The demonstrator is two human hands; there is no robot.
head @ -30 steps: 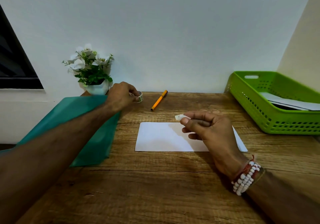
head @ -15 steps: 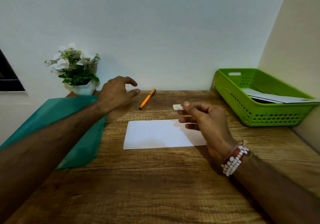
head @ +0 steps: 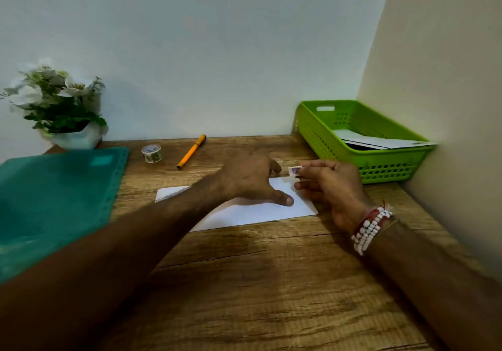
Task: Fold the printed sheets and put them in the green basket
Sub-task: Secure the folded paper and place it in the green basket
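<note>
Head view: your left hand (head: 252,179) lies across the folded white sheet (head: 258,214), the thumb spread wide from the fairly straight fingers, its tip pressing on the smooth paper; your right hand (head: 330,187) is just beside it, thumb and forefinger pinching a small tape piece (head: 294,170) with a serrated edge, the other fingers curled beneath; the sheet is a plain rectangle lying flat on the rough-grained wooden table (head: 271,296), near the green basket (head: 385,170), a plastic tray with perforated walls and a slot handle, which holds more white sheets (head: 380,142); a bracelet (head: 370,228) of white and red beads rings your right wrist; at the back lie a clear tape roll (head: 151,153) and a slim orange pen (head: 191,151); to the left sit a translucent teal folder (head: 54,201) with punched holes along one edge and a white flower pot (head: 78,140).
</note>
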